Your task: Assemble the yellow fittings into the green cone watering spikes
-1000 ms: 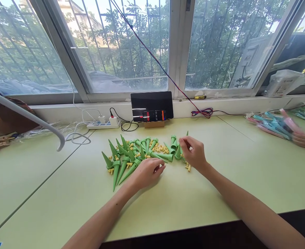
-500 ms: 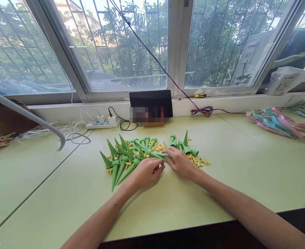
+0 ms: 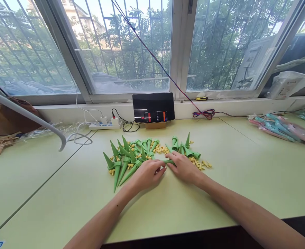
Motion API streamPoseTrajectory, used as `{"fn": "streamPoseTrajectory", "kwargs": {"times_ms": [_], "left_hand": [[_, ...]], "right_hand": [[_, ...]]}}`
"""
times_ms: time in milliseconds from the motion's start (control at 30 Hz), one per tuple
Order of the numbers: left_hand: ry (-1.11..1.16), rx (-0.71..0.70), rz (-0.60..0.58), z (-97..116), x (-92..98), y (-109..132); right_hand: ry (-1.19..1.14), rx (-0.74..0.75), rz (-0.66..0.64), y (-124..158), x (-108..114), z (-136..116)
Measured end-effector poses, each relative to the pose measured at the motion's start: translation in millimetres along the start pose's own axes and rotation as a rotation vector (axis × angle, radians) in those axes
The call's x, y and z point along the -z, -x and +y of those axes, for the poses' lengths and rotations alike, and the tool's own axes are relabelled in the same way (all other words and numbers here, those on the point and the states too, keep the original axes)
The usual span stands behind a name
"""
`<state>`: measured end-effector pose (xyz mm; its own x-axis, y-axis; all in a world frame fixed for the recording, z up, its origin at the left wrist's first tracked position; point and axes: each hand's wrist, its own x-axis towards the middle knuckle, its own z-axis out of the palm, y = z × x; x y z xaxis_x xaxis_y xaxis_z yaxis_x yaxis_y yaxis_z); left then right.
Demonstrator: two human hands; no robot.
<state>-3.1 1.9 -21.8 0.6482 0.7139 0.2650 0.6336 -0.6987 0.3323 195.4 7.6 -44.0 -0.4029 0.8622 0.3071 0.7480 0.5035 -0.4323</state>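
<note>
My left hand [image 3: 149, 173] rests low over the table, its fingers curled in and its thumb close to the index finger. Whatever lies inside its grip is hidden. Facing it, my right hand [image 3: 184, 167] has its fingers bent over a green plastic spike [image 3: 168, 161], which shows in the gap between both hands. To the left spreads a pile of green cone-shaped spikes [image 3: 117, 174] with collared tops, some standing point up, others lying down. Small yellow plastic pieces [image 3: 160, 149] are scattered among them. More green spikes [image 3: 187, 150] and yellow pieces [image 3: 201, 163] lie beyond my right hand.
A dark tablet [image 3: 152, 102] with a phone [image 3: 155, 117] before it leans at the window sill. Left of these are a power strip [image 3: 105, 125] and cables. A white curved bar [image 3: 38, 116] juts in from the left. Bagged pink and blue items [image 3: 279, 128] lie at right.
The view has shifted slightly. The green spike between my hands shows lower, nearer the left fingertips. Another person's hand at the right edge has gone from view.
</note>
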Motion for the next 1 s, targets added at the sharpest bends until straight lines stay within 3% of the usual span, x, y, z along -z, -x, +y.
{"fn": "streamPoseTrajectory", "kwargs": {"times_ms": [300,667,1000], "left_hand": [[0.014,0.052,-0.003,-1,0.1,1],[0.125,0.055,0.080,1,0.9,-1],[0.204,0.050,0.166,1,1.2,-1]], "right_hand": [[-0.082,-0.025,0.095,0,3,-5],[-0.327,0.040,0.179,-3,7,-9],[-0.461,0.030,0.105,0,10,-13]]}}
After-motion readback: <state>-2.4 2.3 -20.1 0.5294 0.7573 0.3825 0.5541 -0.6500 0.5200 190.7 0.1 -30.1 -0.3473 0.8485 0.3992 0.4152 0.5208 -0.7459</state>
